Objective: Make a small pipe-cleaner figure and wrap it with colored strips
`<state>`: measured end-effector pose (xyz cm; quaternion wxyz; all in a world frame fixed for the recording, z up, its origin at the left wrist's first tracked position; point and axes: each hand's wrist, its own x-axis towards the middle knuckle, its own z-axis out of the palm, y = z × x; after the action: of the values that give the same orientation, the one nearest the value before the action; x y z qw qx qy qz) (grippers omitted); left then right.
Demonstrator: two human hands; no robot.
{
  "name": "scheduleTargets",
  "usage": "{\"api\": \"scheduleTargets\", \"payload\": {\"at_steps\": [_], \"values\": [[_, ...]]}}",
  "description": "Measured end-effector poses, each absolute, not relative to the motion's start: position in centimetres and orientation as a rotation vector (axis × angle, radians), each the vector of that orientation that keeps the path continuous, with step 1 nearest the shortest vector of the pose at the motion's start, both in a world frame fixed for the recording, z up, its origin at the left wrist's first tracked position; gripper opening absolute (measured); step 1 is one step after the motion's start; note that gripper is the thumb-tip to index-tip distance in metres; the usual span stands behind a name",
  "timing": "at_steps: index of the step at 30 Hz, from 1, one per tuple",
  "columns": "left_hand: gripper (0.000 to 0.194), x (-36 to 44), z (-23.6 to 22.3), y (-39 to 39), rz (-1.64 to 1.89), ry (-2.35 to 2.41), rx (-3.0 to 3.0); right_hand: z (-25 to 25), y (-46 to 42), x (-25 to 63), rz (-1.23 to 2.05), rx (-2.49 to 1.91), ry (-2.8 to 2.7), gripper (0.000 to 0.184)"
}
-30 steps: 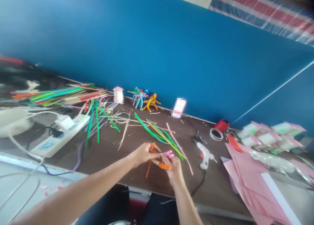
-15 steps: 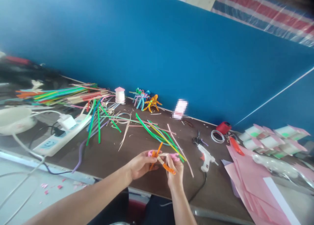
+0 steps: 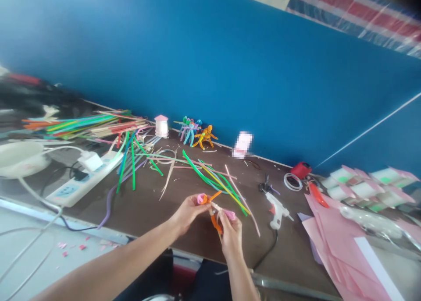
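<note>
Between my hands, above the front part of the brown table, is a small pipe cleaner figure (image 3: pixel 215 220) in orange, pink and cream. My left hand (image 3: pixel 188 212) is closed on its orange and pink end. The fingers of my right hand (image 3: pixel 231 234) pinch the cream and pink part, and an orange limb hangs down between the hands. Just beyond lie loose green pipe cleaners (image 3: pixel 200 175) and a yellow pipe cleaner (image 3: pixel 226 190). Finished-looking figures stand against the wall, among them an orange figure (image 3: pixel 205 137).
A white glue gun (image 3: pixel 278 211) and dark scissors (image 3: pixel 265 185) lie right of my hands. Pink sheets (image 3: pixel 332 244) cover the right side. On the left are a power strip (image 3: pixel 70 191), a white bowl (image 3: pixel 23 161) and a pipe cleaner pile (image 3: pixel 88 125).
The figure has been turned between my hands; its orange limb now points more steeply down. My right hand has shifted slightly left and down.
</note>
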<state>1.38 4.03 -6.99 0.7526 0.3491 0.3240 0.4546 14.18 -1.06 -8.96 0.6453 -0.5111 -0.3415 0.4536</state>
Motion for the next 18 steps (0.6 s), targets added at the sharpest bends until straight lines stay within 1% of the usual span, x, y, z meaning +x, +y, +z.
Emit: {"api": "scheduleTargets", "payload": {"at_steps": [2, 7, 9, 11, 13, 15, 16, 18], "values": [[0.026, 1.2, -6.9, 4.2, 0.920, 0.666, 0.700, -8.8, -1.0, 14.1, 1.055, -1.148, -0.724, 0.027], [0.026, 0.8, -7.2, 3.4, 0.757, 0.586, 0.459, -8.9, -1.0, 14.1, 1.024, -1.085, -0.673, 0.028], [0.032, 0.7, -7.6, 2.7, 0.789, 0.629, 0.405, -9.2, -1.0, 14.0, 0.990, -1.080, -0.648, 0.029], [0.039, 0.5, -7.8, 2.3, 0.918, 0.743, 0.422, -9.1, -1.0, 14.1, 0.948, -1.095, -0.651, 0.031], [0.045, -0.1, -7.2, 2.5, 1.114, 0.893, 0.566, -8.7, -1.0, 14.3, 0.914, -1.134, -0.741, 0.034], [0.051, -0.9, -5.9, 3.4, 1.223, 0.955, 0.934, -7.8, -1.1, 14.7, 0.930, -1.198, -0.916, 0.038], [0.053, -1.2, -5.1, 3.9, 1.132, 0.958, 1.134, -7.3, -1.2, 14.9, 0.962, -1.238, -1.018, 0.039], [0.046, -1.6, -3.6, 5.0, 0.765, 0.889, 1.387, -6.3, -1.1, 15.2, 1.028, -1.305, -1.209, 0.041]]}}
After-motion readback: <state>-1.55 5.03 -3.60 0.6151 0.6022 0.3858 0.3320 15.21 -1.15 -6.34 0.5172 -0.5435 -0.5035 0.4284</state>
